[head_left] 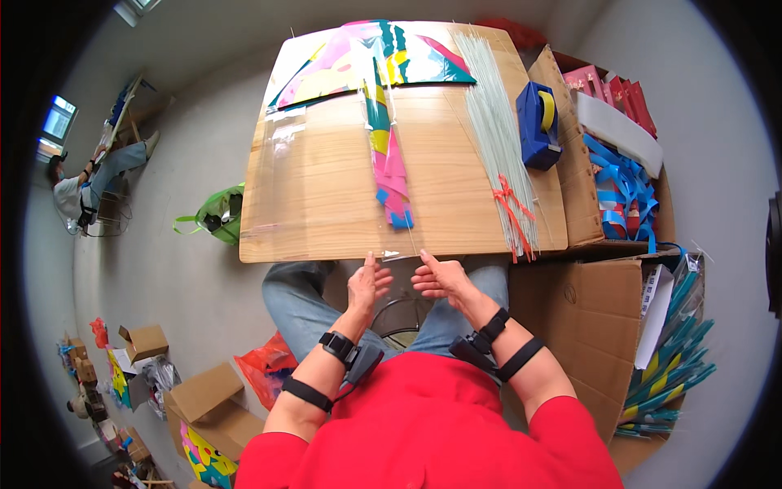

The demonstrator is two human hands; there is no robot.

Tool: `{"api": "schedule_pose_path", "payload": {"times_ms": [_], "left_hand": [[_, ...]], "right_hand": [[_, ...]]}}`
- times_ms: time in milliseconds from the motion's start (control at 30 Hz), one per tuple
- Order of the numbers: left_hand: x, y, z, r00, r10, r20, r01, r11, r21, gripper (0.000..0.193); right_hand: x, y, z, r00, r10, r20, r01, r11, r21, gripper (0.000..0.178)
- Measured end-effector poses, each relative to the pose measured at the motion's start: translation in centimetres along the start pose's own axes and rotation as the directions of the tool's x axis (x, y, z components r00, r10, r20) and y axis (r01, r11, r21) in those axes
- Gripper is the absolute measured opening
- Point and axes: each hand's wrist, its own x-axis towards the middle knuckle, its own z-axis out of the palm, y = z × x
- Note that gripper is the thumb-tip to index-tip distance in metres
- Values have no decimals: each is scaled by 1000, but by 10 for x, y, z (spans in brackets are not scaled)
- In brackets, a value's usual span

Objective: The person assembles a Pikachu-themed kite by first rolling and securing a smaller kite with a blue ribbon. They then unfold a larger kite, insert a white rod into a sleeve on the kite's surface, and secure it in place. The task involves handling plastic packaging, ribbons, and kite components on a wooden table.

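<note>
On the wooden table lies a narrow folded sheet (390, 175) in pink, yellow, teal and blue, inside a long clear plastic sleeve (393, 256). A thin rod pokes out of the folded sheet's near tip. At the table's near edge, my left hand (369, 282) has thumb and finger pinched at the left corner of the sleeve's near end. My right hand (444, 278) pinches at the right corner, beside the rod's tip; the exact grip is small and hard to see. Spread at the far side are bright patterned sheets (326, 75), partly under the sleeve.
A bundle of thin pale rods (497, 130), tied with red ribbon, lies right of the sleeve. Beside it stands a blue tape dispenser (538, 126). Cardboard boxes (578, 326) crowd the right side. A green bag (220, 216) touches the table's left. Another person (81, 187) sits far left.
</note>
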Motion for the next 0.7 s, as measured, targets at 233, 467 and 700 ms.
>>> {"api": "schedule_pose_path", "payload": {"times_ms": [233, 467, 700], "left_hand": [[-1, 9, 32, 988, -112, 102, 113, 994, -4, 38], [-3, -16, 3, 966, -101, 239, 108, 994, -18, 27], [9, 8, 12, 985, -137, 102, 141, 989, -31, 45]], "right_hand": [[21, 16, 7, 998, -2, 65, -5, 993, 121, 19], [-20, 23, -18, 957, 92, 274, -43, 982, -182, 42], [25, 5, -2, 994, 54, 93, -77, 960, 271, 42]]}}
